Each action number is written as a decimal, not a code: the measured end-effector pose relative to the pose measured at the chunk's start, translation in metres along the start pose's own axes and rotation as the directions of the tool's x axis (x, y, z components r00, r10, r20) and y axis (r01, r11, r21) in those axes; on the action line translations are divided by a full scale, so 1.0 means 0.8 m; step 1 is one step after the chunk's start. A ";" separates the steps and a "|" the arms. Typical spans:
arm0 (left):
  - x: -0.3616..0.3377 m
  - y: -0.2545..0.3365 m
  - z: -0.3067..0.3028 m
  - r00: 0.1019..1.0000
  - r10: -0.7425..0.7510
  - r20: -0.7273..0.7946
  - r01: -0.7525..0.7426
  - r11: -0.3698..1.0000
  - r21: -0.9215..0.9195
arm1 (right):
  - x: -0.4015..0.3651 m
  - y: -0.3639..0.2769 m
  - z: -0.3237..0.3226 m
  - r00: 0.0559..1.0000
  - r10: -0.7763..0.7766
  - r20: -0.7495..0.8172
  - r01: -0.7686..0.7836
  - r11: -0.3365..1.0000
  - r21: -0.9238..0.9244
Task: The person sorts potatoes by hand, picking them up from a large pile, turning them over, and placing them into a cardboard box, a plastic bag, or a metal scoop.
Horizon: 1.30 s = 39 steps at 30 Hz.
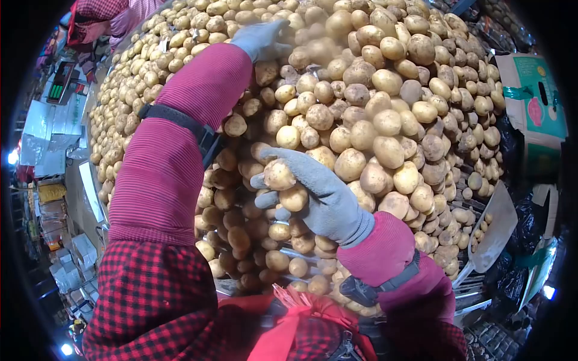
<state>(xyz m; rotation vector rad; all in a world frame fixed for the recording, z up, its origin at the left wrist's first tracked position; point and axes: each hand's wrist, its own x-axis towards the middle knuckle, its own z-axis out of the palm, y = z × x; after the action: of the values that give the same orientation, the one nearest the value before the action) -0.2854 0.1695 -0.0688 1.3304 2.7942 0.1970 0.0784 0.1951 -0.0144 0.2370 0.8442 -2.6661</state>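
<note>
Both my hands wear grey gloves above a large heap of potatoes. My left hand reaches to the upper part of the heap, fingers stretched out and apart, touching or just above the potatoes there. Several potatoes beside it are blurred. Lower down, nearer my body, my right hand is curled around at least two potatoes: an upper potato and a lower potato. The palm side is partly hidden by them. More potatoes lie in shadow beneath this hand.
At right, a metal scoop leans by the heap near a green printed carton and black plastic bags. On the left stand a digital scale display and plastic-wrapped packs. Another person's checked sleeve shows at upper left.
</note>
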 end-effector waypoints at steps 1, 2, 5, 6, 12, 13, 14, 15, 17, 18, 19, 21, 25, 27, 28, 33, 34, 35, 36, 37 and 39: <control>0.000 0.003 -0.007 1.000 0.015 -0.003 -0.015 1.000 0.011 | 0.002 0.000 0.000 1.000 -0.005 -0.003 0.005 1.000 -0.005; 0.004 0.006 -0.015 1.000 0.020 -0.009 -0.020 1.000 0.004 | 0.001 0.001 -0.002 1.000 -0.020 -0.002 0.020 0.999 -0.043; 0.007 -0.001 -0.024 0.993 0.051 0.110 -0.035 0.990 -0.135 | 0.000 0.002 0.004 0.999 -0.010 -0.031 0.007 0.995 -0.100; 0.009 0.000 -0.024 0.993 0.031 0.113 -0.018 0.994 -0.112 | 0.001 0.002 0.004 1.000 -0.010 -0.027 0.008 0.996 -0.092; 0.014 0.026 -0.023 0.984 -0.068 0.167 0.058 0.996 0.062 | 0.005 0.005 0.006 0.998 -0.038 -0.055 0.029 0.986 -0.166; 0.013 0.022 -0.018 0.985 -0.077 0.155 0.070 0.996 0.049 | 0.005 0.009 0.007 0.991 -0.131 -0.034 0.118 0.961 -0.252; 0.012 0.011 -0.015 0.982 -0.040 0.182 0.051 0.997 -0.052 | 0.006 0.006 0.007 0.991 -0.133 -0.026 0.122 0.959 -0.255; 0.013 0.007 -0.009 0.991 -0.054 0.126 0.060 0.997 -0.049 | 0.005 -0.002 0.006 0.999 -0.032 -0.038 0.028 0.993 -0.114; 0.016 0.011 -0.027 0.978 0.014 0.210 0.013 0.992 -0.126 | 0.002 -0.008 0.006 0.997 0.068 -0.038 -0.068 0.998 0.012; 0.019 0.015 -0.036 0.965 -0.002 0.262 0.043 0.987 -0.153 | 0.001 -0.005 0.004 1.000 -0.002 -0.008 0.001 0.995 -0.102; 0.019 0.012 -0.029 0.951 -0.044 0.305 0.129 0.955 -0.267 | 0.001 -0.002 0.002 0.997 -0.066 0.033 0.072 0.975 -0.208; 0.026 -0.038 0.031 0.952 0.307 -0.010 -0.301 0.924 -0.234 | 0.006 0.003 -0.001 0.998 -0.047 0.029 0.051 0.989 -0.142; -0.052 0.006 -0.024 0.982 -0.034 0.187 0.119 0.877 -0.466 | 0.003 0.001 0.008 0.999 -0.036 0.025 0.039 0.995 -0.093; -0.076 0.005 -0.035 0.965 0.014 0.262 0.089 0.921 -0.378 | 0.002 -0.001 0.019 0.994 -0.036 -0.103 0.017 0.984 -0.176; -0.086 -0.003 -0.035 0.978 0.044 0.205 0.054 0.892 -0.448 | 0.003 -0.002 0.009 0.999 -0.044 0.029 0.047 0.993 -0.110; -0.127 -0.006 -0.055 0.979 -0.041 0.200 0.145 0.827 -0.543 | 0.001 0.007 -0.006 0.994 -0.090 0.066 0.102 0.972 -0.213; -0.123 -0.006 -0.062 0.978 -0.077 0.196 0.154 0.894 -0.421 | 0.003 0.006 -0.008 0.994 -0.063 0.087 0.073 0.990 -0.117; -0.118 -0.001 -0.066 0.978 -0.075 0.197 0.153 0.894 -0.421 | 0.003 0.005 -0.007 0.994 -0.065 0.085 0.075 0.990 -0.116; -0.106 0.004 -0.071 0.978 -0.155 0.141 0.196 0.919 -0.342 | 0.002 0.005 -0.004 0.997 -0.054 0.055 0.061 0.990 -0.129; -0.099 0.014 -0.079 0.970 -0.229 0.078 0.241 0.934 -0.264 | 0.002 0.002 0.001 0.999 -0.046 0.024 0.048 0.989 -0.142; -0.065 0.018 -0.072 0.993 -0.110 -0.039 0.105 0.988 -0.114 | 0.001 0.002 0.003 0.999 -0.037 -0.024 0.032 0.982 -0.186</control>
<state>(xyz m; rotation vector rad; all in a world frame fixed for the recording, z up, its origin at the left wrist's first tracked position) -0.2472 0.1326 -0.0106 1.1625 2.8347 0.3776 0.0778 0.1920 -0.0133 0.2144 1.1080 -2.5993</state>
